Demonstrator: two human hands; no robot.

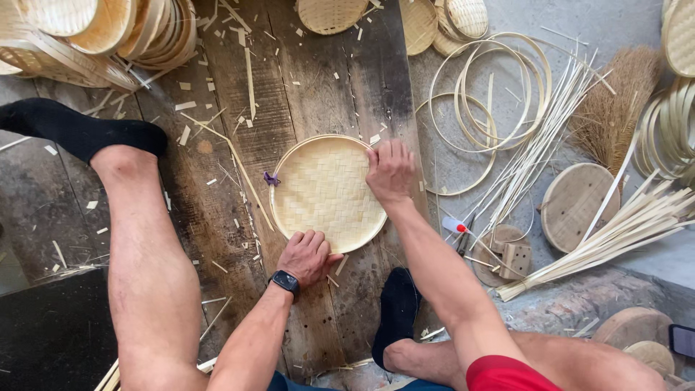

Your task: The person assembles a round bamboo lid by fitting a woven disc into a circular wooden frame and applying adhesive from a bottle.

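— Worn dark planks, strewn with bamboo chips, set beside a grey concrete floor. Item at centre?

— Round woven bamboo tray, lying flat on the planks between the person's legs, a small purple clip on its left rim.

— Hands?

— Left hand, smartwatch on the wrist, pressed on the near rim, fingers curled over the edge. Right hand on the far right rim, fingers bent, tips pinching the hoop. Neither is closed fully round it.

— Surroundings?

— Loose bamboo hoops to the right, touching a bundle of thin bamboo strips; a straw hand broom; a round wooden disc; wider splints; stacked finished baskets top left.
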